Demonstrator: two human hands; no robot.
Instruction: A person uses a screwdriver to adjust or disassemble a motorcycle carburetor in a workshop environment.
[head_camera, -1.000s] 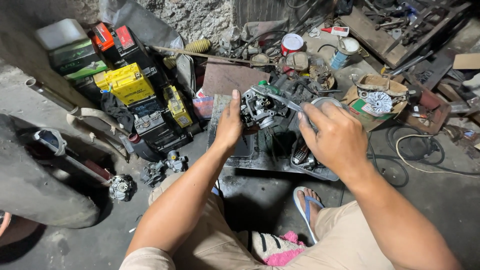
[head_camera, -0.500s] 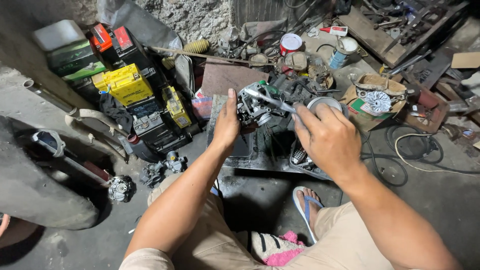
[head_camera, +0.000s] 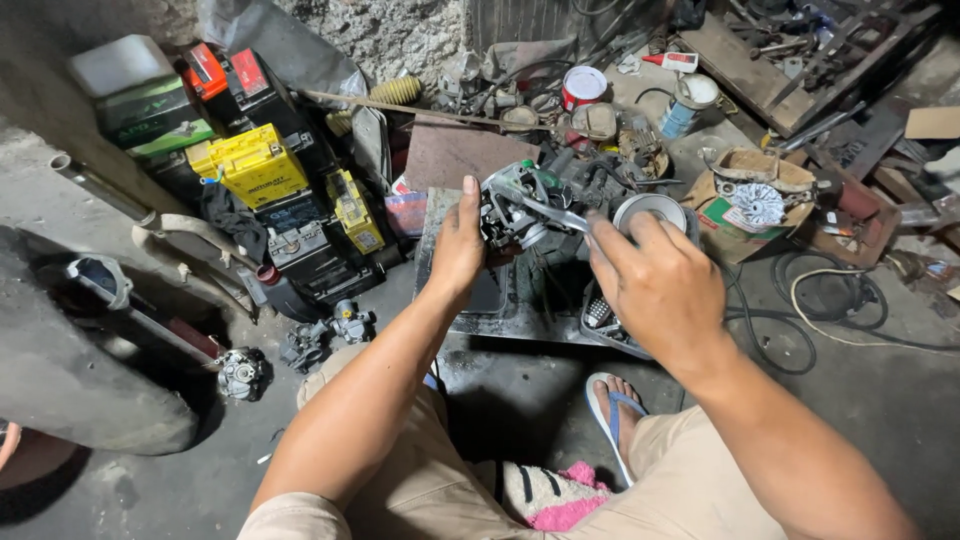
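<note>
My left hand grips a small grey metal engine part, a carburetor, and holds it up above a dark metal tray on the floor. My right hand is closed around a thin metal tool whose tip rests against the carburetor. A round silver tin sits just behind my right hand's fingers, partly hidden by them.
Stacked batteries, yellow, black and red, stand at the left. Two loose carburetors lie on the concrete beside my left forearm. A red-rimmed can, a cardboard box with a metal rotor and coiled cable crowd the right. My sandalled foot is below.
Both hands have shifted slightly; my right hand has turned a little while the tool stays against the carburetor. The left hand keeps the same grip.
</note>
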